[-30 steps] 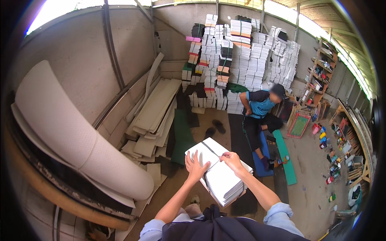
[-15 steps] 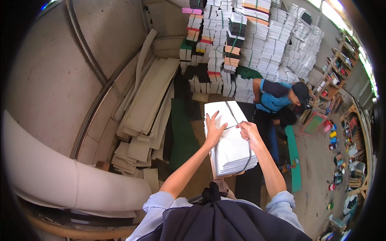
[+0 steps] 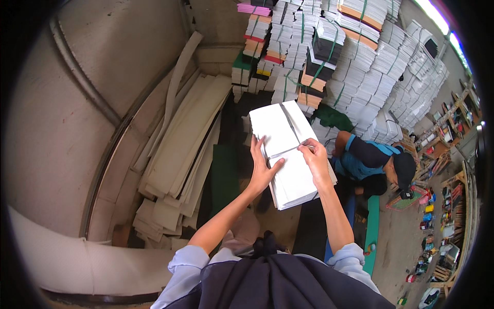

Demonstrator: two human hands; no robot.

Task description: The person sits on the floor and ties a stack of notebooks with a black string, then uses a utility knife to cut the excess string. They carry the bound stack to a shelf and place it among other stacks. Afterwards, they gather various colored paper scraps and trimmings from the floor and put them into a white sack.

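Grey-beige wall (image 3: 41, 144) on L w/ slanting metal post (image 3: 85, 77), brownish flr (image 3: 393, 247) on R w/ narrow green mat (image 3: 372, 221), wooden shelf rack (image 3: 453, 123) far R, & bright light strip (image 3: 436, 15) angled across upper R cnr.

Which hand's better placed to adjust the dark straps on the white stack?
Right, I'd say: the right hand has its fingertips at the crossing of the dark straps, seemingly pinching. The left hand lies spread along the white stack's left edge, apparently steadying it.

Sheet bundle (image 3: 290, 175): matt, paper- or foam-like | strap (image 3: 289, 123): matt | sleeves (image 3: 354, 261): soft cloth | roll (image 3: 56, 257): matt, smooth
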